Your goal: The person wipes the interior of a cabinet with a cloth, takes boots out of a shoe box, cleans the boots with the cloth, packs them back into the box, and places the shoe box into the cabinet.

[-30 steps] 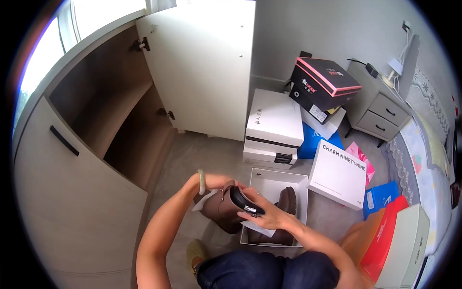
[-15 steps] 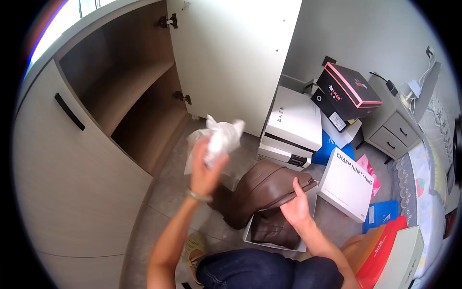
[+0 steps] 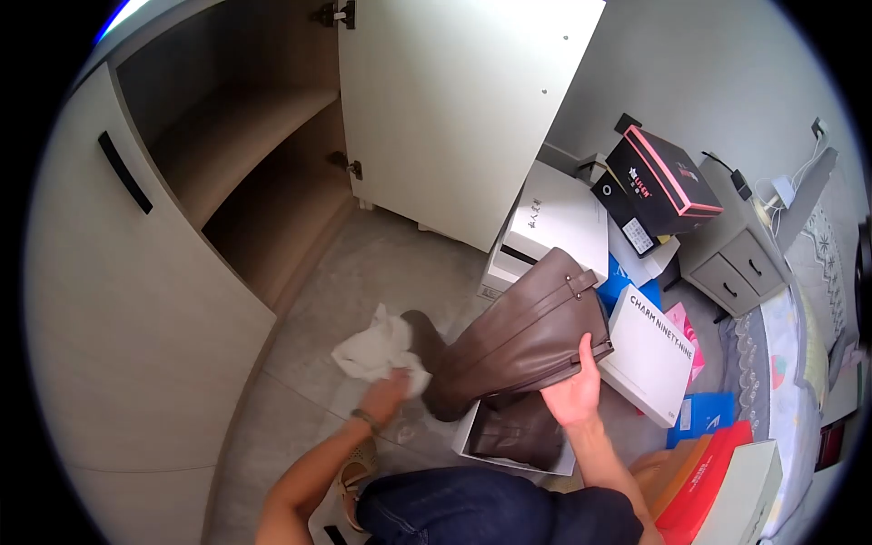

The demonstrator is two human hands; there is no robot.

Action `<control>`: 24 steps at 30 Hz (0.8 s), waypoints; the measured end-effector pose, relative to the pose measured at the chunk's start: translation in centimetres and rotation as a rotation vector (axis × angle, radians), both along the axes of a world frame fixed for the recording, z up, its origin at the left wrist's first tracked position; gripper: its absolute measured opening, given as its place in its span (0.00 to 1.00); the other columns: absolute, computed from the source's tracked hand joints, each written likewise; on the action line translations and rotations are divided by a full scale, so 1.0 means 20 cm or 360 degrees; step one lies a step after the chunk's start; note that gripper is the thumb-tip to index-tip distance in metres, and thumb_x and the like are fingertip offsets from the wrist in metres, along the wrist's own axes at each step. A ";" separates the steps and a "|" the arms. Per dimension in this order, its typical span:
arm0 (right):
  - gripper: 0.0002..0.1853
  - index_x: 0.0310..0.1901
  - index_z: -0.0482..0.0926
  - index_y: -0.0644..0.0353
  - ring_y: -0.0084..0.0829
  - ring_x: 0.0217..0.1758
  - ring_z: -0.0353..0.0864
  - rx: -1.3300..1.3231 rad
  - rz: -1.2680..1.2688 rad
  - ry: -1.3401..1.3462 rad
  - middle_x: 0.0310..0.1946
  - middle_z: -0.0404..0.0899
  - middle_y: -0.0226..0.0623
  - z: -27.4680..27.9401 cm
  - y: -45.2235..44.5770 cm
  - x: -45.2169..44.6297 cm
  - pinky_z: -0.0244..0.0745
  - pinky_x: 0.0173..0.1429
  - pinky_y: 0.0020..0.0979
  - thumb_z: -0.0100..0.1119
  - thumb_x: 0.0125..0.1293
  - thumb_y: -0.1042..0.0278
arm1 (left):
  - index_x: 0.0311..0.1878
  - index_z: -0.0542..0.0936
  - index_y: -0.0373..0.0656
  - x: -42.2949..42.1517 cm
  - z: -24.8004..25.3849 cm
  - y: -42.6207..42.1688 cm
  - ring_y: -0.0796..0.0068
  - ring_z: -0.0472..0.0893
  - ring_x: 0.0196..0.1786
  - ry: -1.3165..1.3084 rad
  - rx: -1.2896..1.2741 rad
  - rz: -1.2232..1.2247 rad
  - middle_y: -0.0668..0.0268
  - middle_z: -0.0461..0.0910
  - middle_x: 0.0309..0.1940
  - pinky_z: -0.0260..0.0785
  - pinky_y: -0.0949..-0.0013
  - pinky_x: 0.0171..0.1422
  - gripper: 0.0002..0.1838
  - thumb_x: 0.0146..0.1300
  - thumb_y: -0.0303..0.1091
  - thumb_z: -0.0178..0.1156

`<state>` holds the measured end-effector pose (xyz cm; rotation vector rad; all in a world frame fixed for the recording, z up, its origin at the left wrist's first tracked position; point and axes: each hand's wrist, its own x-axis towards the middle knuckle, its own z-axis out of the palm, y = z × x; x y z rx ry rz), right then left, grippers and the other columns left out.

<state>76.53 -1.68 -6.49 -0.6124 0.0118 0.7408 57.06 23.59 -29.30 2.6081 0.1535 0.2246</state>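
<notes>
My right hand (image 3: 574, 386) grips a tall brown leather boot (image 3: 518, 336) by the edge of its shaft, with the thumb on top. The boot lies slanted, its shaft raised to the right and its foot end low at the left. Beside that foot end, my left hand (image 3: 386, 400) is closed on a crumpled white cloth (image 3: 377, 345); the fingers are partly hidden. Whether the cloth touches the boot I cannot tell. Below the shaft, a second brown boot (image 3: 522, 431) lies in an open white shoebox (image 3: 465, 440).
At the left stands a cabinet with shelves (image 3: 245, 136) and its white door (image 3: 454, 109) swung open. Stacked shoeboxes (image 3: 563, 213), a black box (image 3: 663, 182) and a white lettered box (image 3: 649, 354) stand to the right. Nearby are a nightstand (image 3: 740, 263) and red box (image 3: 708, 481).
My left hand has lowered the white cloth from the air to beside the boot's foot end. My right hand has lifted and turned the shaft upward, showing its buckle strap.
</notes>
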 end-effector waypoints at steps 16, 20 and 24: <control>0.37 0.72 0.60 0.57 0.39 0.73 0.63 -0.0152 0.0122 -0.0287 0.70 0.65 0.37 0.04 -0.05 -0.05 0.55 0.75 0.49 0.35 0.75 0.36 | 0.55 0.78 0.50 0.77 0.76 -0.52 0.49 0.83 0.43 -0.0513 -0.0374 -0.0246 0.60 0.53 0.77 0.74 0.51 0.54 0.20 0.66 0.50 0.57; 0.35 0.71 0.62 0.57 0.40 0.72 0.64 -0.0191 0.0061 -0.0241 0.70 0.66 0.38 0.02 -0.10 -0.05 0.56 0.75 0.50 0.39 0.74 0.38 | 0.61 0.74 0.44 0.57 0.27 -0.26 0.49 0.80 0.47 0.0150 -0.0421 0.0271 0.56 0.60 0.73 0.70 0.49 0.59 0.23 0.68 0.45 0.55; 0.33 0.70 0.64 0.57 0.41 0.72 0.64 -0.0044 -0.0053 0.0002 0.69 0.66 0.38 0.00 -0.09 -0.01 0.56 0.75 0.51 0.42 0.75 0.40 | 0.65 0.70 0.37 0.25 -0.10 0.03 0.49 0.74 0.60 0.0037 -0.0213 0.0548 0.46 0.68 0.66 0.66 0.50 0.65 0.26 0.70 0.43 0.52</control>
